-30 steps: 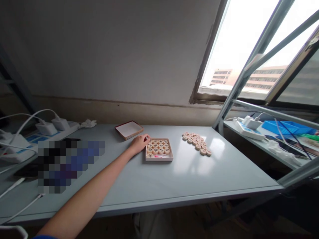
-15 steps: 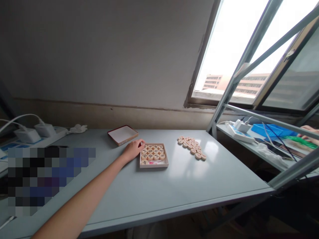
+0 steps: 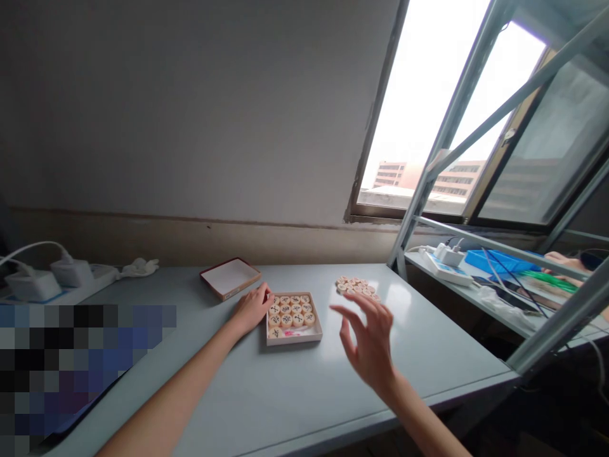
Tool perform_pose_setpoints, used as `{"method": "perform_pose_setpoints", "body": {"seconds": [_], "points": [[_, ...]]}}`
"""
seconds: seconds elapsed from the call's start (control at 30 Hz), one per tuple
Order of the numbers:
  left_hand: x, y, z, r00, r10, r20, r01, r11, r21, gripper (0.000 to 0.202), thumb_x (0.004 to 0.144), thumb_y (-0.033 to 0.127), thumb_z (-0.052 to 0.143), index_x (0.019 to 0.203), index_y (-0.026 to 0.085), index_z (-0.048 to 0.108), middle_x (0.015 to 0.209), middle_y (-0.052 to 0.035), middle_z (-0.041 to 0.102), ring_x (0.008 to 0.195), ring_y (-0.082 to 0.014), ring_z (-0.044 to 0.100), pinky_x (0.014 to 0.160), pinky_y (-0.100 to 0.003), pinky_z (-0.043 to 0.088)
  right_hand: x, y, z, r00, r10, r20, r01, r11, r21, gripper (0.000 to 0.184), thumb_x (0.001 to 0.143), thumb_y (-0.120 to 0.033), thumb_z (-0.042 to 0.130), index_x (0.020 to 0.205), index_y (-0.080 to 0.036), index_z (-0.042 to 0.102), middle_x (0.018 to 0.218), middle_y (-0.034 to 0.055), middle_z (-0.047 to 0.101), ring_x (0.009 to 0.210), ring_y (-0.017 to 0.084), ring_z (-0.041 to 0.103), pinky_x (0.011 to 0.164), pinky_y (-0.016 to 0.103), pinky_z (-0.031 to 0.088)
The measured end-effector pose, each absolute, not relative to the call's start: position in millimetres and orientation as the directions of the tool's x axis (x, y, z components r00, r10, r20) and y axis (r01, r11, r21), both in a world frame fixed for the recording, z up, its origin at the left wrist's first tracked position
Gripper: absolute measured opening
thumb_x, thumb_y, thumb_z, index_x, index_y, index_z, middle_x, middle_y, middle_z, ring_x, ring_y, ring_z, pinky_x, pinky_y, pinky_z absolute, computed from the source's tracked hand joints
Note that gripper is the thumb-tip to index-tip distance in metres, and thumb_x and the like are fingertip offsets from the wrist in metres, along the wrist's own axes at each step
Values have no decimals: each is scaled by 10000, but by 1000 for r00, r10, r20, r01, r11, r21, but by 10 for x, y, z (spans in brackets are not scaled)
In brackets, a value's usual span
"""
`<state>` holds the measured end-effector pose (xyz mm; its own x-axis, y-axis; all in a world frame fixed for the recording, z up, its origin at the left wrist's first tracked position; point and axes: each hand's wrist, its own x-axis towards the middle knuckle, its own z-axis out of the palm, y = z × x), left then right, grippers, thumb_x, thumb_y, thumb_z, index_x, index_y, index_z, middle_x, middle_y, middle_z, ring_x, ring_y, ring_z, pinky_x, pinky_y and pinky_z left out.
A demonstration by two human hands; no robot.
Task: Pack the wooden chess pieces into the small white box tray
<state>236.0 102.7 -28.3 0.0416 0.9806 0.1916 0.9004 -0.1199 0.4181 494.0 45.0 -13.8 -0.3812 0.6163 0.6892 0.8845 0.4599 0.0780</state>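
A shallow pale box sits on the desk, holding rows of round Chinese chess pieces with dark characters. In its front row lie one piece and a small pink-and-white item that I cannot make out. My left hand is closed on the box's left rim near the far corner. Over the desk, right of the box, hovers my right hand, fingers apart with nothing between them. Beyond it lies a cluster of loose chess pieces, partly covered by the fingers.
The box lid lies upturned at the desk's back left. Power strips with plugs are at far left. At right, a metal frame borders another desk with a blue tray, cables and another person's hand.
My right hand has come into view from the lower right, toward the loose pieces. My left hand stays at the box. The view has tilted up and turned slightly right.
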Motion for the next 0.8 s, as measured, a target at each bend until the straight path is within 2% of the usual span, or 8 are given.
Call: {"method": "perform_pose_setpoints", "body": {"seconds": [0.13,0.27,0.43,0.53,0.6,0.7,0.77,0.8], "points": [[2373,1022,-259,37,982,184,912,-108,397,170,838,293,331,880,195,464,875,-54,622,828,-190,573,673,-261,376,5073,951,-212,-278,744,608,948,314,50,307,814,-195,391,1065,-239,561,1293,79,396,1225,265,280,978,504,208],[2381,1021,-239,42,984,171,912,-108,397,169,836,290,338,872,193,472,859,-56,626,810,-191,575,652,-261,368,5246,1252,-352,-249,847,470,969,214,127,360,829,-246,361,1150,-183,509,1372,113,305,1274,266,202,981,603,36],[2373,1025,-242,52,982,184,903,-125,412,171,833,299,340,845,196,477,825,-44,625,749,-181,575,608,-255,356,5292,1178,-363,-286,861,421,958,270,99,295,844,-248,358,1062,-224,555,1290,80,425,1233,273,283,954,647,3],[2369,1019,-243,58,979,194,902,-135,411,171,830,299,345,847,196,480,814,-42,624,739,-179,576,599,-252,356,5246,1044,-295,-346,824,450,928,372,31,200,831,-305,429,906,-247,605,1132,47,531,1122,270,403,968,625,67],[2368,1009,-239,56,979,197,904,-134,406,171,829,300,348,849,196,482,812,-43,624,737,-180,577,599,-253,358,5175,961,-227,-342,804,486,904,422,-63,175,797,-368,498,840,-250,620,1031,44,557,1041,261,453,961,563,195],[2367,994,-231,55,978,200,905,-133,405,176,830,307,349,851,198,486,816,-41,624,734,-178,577,595,-249,360,4978,846,-91,-337,796,503,808,519,-280,211,781,-409,528,875,-243,616,937,50,569,947,223,493,846,402,376],[2367,986,-226,58,977,203,905,-138,403,180,830,312,350,855,199,489,821,-40,625,737,-177,578,595,-247,363,4798,766,5,-423,777,466,718,601,-352,226,801,-401,510,932,-242,605,912,45,576,892,198,507,778,340,402],[2368,984,-225,61,977,203,906,-140,400,180,830,312,353,857,199,490,823,-40,626,738,-177,578,597,-248,366,4705,726,46,-484,759,436,691,637,-342,222,809,-399,502,938,-251,606,900,39,580,872,192,508,767,335,396]]}}
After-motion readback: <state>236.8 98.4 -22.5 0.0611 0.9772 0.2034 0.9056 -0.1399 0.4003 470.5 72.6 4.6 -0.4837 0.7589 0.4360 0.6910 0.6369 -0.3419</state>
